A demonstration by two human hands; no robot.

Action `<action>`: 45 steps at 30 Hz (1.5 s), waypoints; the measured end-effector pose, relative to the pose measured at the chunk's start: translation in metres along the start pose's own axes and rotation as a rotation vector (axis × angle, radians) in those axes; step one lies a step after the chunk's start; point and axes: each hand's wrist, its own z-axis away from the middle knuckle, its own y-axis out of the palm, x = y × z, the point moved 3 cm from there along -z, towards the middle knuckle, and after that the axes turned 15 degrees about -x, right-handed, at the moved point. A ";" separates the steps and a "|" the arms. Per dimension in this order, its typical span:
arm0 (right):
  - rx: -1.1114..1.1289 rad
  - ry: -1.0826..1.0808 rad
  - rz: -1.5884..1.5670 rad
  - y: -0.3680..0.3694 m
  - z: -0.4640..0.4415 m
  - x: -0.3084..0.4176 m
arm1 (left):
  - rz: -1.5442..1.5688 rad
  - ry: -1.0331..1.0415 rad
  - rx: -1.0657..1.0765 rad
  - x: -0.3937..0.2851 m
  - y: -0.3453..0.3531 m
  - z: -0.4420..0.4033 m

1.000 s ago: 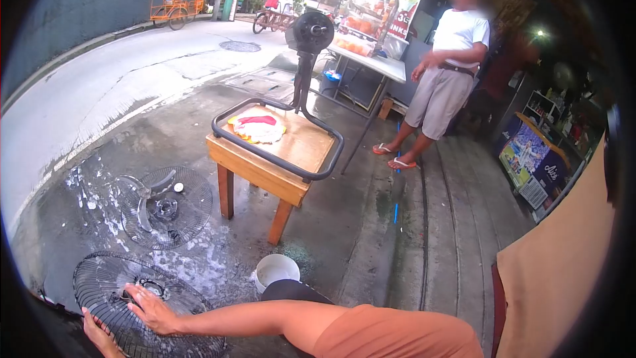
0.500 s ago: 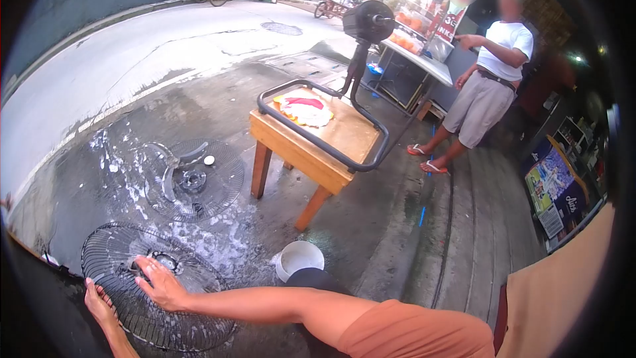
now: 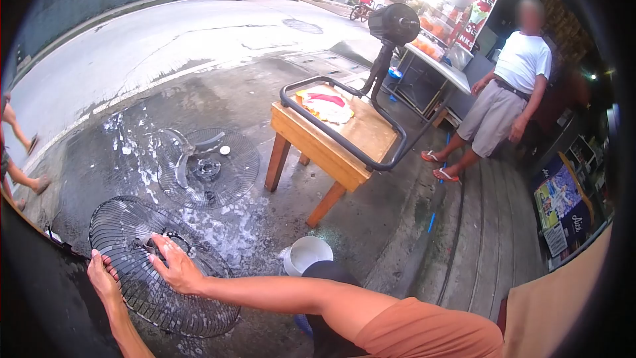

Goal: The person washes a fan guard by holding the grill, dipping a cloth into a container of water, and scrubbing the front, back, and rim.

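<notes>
A round black wire fan grille (image 3: 199,305) with soapy wet streaks is tilted above the wet pavement in front of me. My left hand (image 3: 104,275) holds its outer rim at the left, fingers curled around the wires. My right hand (image 3: 173,266) lies on the grille close to its hub, with its fingers stretched and apart. Beyond it, a second fan grille (image 3: 242,182) rests flat on the ground. On that one lie curved fan blades (image 3: 177,166) and a small white round piece (image 3: 224,150).
A wooden table (image 3: 318,146) bears a black tubular fan stand with its motor (image 3: 395,24) and a colourful cloth (image 3: 324,105). A white bucket (image 3: 309,254) stands near my knee. A person (image 3: 510,79) stands by a stall at right. A passer-by's legs (image 3: 23,172) show at left.
The held grille is tilted a little more, and both hands remain on it. The standing person has lowered a pointing arm. A passer-by's legs have come in at the left edge.
</notes>
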 end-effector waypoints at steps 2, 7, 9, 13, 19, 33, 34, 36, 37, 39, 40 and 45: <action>0.006 0.007 -0.006 -0.002 -0.001 0.001 | -0.040 -0.001 0.039 -0.006 -0.002 0.003; 0.000 -0.002 -0.005 -0.004 -0.001 0.002 | -0.068 -0.005 0.053 -0.013 -0.003 0.008; -0.001 -0.004 -0.011 -0.003 -0.001 0.001 | -0.066 -0.009 0.050 -0.014 -0.003 0.009; -0.001 0.012 -0.016 -0.003 0.000 0.003 | -0.014 0.036 -0.014 0.004 0.000 -0.003; -0.021 0.014 -0.002 0.002 0.000 0.002 | -0.163 0.042 -0.042 -0.029 0.001 0.030; 0.036 0.035 -0.048 -0.006 -0.002 0.015 | -0.068 -0.003 0.008 -0.054 0.003 0.061; 0.033 0.032 -0.037 -0.006 -0.001 0.012 | -0.064 -0.002 0.010 -0.054 0.004 0.061; 0.025 0.009 -0.031 -0.005 0.002 0.009 | -0.060 0.000 0.023 -0.051 0.003 0.058; 0.017 0.013 -0.026 -0.003 0.001 0.007 | -0.045 -0.004 0.037 -0.051 0.003 0.058; -0.008 0.006 0.027 0.003 0.004 0.001 | -0.147 0.065 0.002 -0.065 0.002 0.068; -0.005 0.008 0.029 0.005 0.005 -0.002 | -0.230 0.072 0.015 -0.064 -0.001 0.066; 0.034 0.051 0.063 0.012 0.007 -0.010 | -0.244 0.138 0.034 -0.010 -0.005 0.009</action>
